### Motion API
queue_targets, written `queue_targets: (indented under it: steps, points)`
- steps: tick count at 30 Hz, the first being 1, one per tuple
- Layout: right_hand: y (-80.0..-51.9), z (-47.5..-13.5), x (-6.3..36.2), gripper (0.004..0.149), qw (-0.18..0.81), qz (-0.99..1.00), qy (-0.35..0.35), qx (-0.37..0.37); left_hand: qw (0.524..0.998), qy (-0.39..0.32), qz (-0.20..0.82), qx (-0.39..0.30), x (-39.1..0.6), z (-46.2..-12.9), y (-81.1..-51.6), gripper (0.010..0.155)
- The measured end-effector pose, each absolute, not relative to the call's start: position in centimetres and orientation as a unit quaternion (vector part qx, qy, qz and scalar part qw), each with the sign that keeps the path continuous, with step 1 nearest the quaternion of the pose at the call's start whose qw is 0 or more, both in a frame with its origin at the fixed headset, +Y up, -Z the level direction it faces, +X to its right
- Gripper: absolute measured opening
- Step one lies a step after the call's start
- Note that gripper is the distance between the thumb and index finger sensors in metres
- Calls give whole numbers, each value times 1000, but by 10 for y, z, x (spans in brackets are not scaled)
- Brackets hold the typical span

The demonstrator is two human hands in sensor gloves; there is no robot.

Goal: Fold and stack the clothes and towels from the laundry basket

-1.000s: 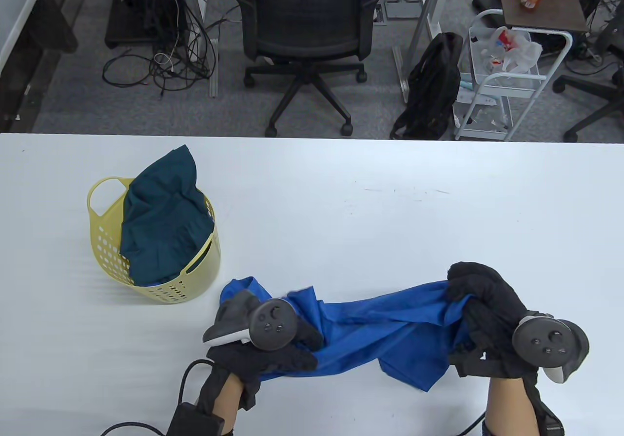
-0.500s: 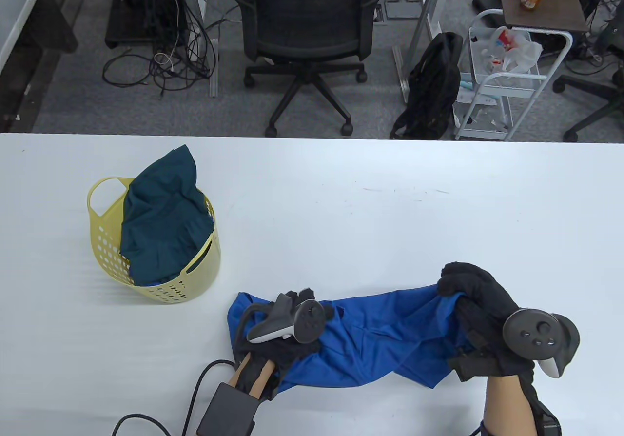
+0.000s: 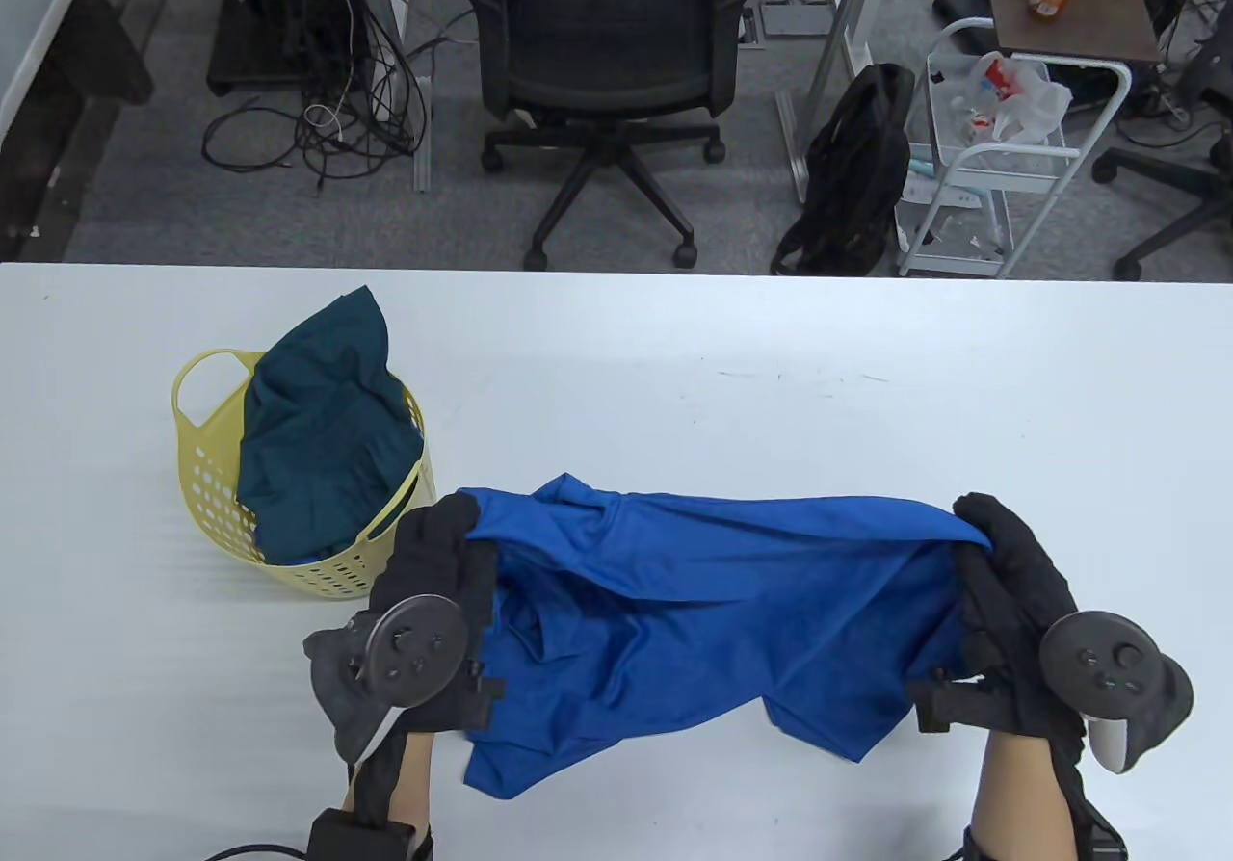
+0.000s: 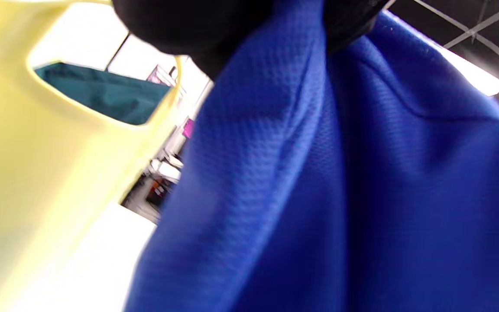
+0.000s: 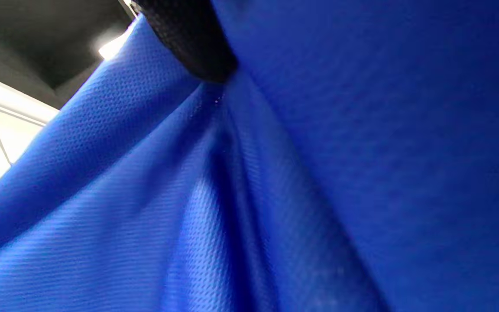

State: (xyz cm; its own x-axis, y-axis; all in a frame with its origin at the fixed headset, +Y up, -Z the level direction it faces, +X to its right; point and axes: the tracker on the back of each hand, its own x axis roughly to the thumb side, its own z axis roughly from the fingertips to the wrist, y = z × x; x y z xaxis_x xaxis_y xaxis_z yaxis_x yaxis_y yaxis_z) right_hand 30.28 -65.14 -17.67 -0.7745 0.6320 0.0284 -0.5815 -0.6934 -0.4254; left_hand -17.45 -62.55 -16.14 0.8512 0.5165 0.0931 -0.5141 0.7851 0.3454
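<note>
Far-left table (image 3: pixel 771 341): yellow basket (image 3: pixel 217 514) with teal cloth (image 3: pixel 323 437) blocks passage.
Near edge: blue cloth (image 3: pixel 694 601) spans between both hands.
Far-right half: bare, open passage.

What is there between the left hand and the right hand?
The blue shirt spans between the left hand and the right hand; each hand grips one end. The table view shows this.

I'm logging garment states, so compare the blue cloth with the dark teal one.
The blue cloth is bright blue; the teal cloth is dark green-blue. The blue cloth is stretched wide between the left hand and right hand; the teal cloth is untouched. The blue cloth hangs over the table; the teal cloth sits bunched in the yellow basket. Neither is folded.
</note>
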Motion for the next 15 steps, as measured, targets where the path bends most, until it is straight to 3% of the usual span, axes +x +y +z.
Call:
queue_targets:
  steps: [3, 5, 7, 10, 11, 13, 14, 15]
  points:
    - [-654, -179, 294, 62, 291, 940, -175, -42, 912, -70, 386, 121, -167, -166, -630, 47]
    - [-652, -180, 269, 81, 308, 942, -114, 70, 882, -143, 442, 74, -153, -168, -632, 47]
    - [-658, -181, 225, 97, 369, 896, -37, 245, 855, -197, 479, 26, -131, -166, -637, 47]
    - [-683, -176, 157, 113, 421, 827, 133, 349, 824, -250, 509, -24, -105, -161, -643, 47]
    - [-688, -175, 146, 102, 414, 826, 157, 348, 811, -260, 523, -34, -102, -160, -645, 47]
    - [-692, -176, 143, 57, 417, 848, 98, 313, 788, -286, 542, -52, -103, -162, -644, 49]
    - [-690, -179, 151, 47, 458, 833, 41, 308, 792, -277, 543, -34, -111, -164, -644, 52]
    - [-686, -182, 164, 46, 509, 806, 37, 300, 807, -248, 536, 2, -122, -168, -646, 56]
